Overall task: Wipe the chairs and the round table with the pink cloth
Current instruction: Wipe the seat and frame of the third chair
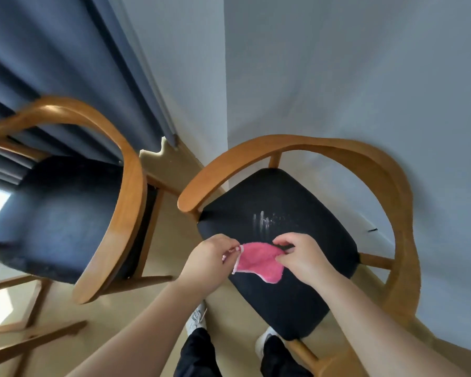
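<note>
A pink cloth (257,261) with a white edge hangs stretched between both hands over the near chair's black seat (278,213). My left hand (210,258) pinches its left edge. My right hand (301,258) pinches its upper right edge. The near chair has a curved wooden back and armrest (365,161). White streaks and specks (264,221) mark the seat just beyond the cloth. A second chair (60,213) of the same kind, with a dark seat, stands to the left. The round table is not in view.
Dark blue curtains (65,58) hang behind the left chair. A pale wall corner (337,77) rises behind the near chair. My feet in light shoes (197,318) stand on the beige floor at the seat's front edge. A wooden frame part (33,344) lies at lower left.
</note>
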